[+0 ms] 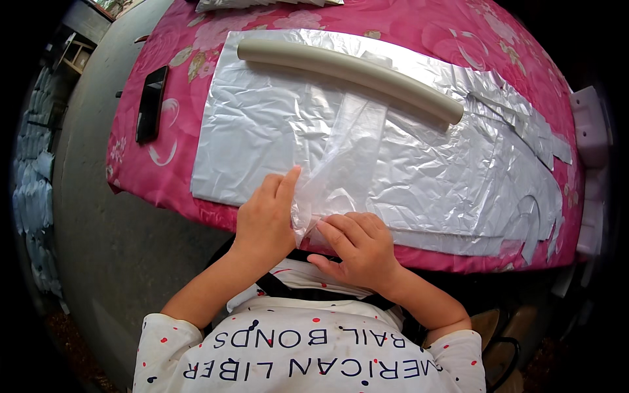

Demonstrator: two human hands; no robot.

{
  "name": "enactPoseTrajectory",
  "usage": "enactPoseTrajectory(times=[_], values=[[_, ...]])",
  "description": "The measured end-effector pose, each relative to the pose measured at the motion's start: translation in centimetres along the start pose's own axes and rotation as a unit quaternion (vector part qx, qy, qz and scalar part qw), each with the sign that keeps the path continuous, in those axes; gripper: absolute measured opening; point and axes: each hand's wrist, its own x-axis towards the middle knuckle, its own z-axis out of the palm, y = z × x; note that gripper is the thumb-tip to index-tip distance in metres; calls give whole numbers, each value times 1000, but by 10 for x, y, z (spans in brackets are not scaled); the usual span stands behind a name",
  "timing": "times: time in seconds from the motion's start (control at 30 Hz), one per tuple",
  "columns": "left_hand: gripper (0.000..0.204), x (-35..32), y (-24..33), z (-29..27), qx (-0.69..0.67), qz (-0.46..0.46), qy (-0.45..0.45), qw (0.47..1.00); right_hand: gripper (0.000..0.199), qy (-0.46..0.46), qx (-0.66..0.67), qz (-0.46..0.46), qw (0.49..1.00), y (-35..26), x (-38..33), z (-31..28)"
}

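Observation:
A strip of clear plastic film (331, 160) runs across a stack of silvery plastic sheets (242, 124) toward the table's near edge. At its near end my left hand (265, 216) is closed on the film's left edge, index finger pointing forward, the thumb partly hidden by film. Just right of it, my right hand (360, 249) has its fingers bent and its thumb spread apart. Its index fingertip touches the gathered film, and no grip shows. Beyond both hands, a long beige tube (354, 73) lies over the sheets and the film's far end.
The table wears a pink floral cloth (177, 157). A black phone (152, 105) lies left of the sheets. A thin dark strip (511, 124) rests on their right part. More silvery packs (262, 3) sit at the far edge, and a white plastic chair (590, 131) stands at the right.

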Motion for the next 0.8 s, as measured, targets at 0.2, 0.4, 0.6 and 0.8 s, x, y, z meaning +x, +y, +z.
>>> enactPoseTrajectory(times=[0.2,0.4,0.6,0.8], values=[[74,-2,9,-1,-7,2,-4,1000,50,18,-6,151,988,-6,13,13],[69,-4,7,-1,7,25,6,1000,27,61,12,214,975,6,22,16],[62,-7,6,-7,-94,-19,-18,995,15,59,-2,217,974,13,18,18],[42,-8,0,-10,-262,-119,-54,956,23,101,-61,162,980,14,17,22]])
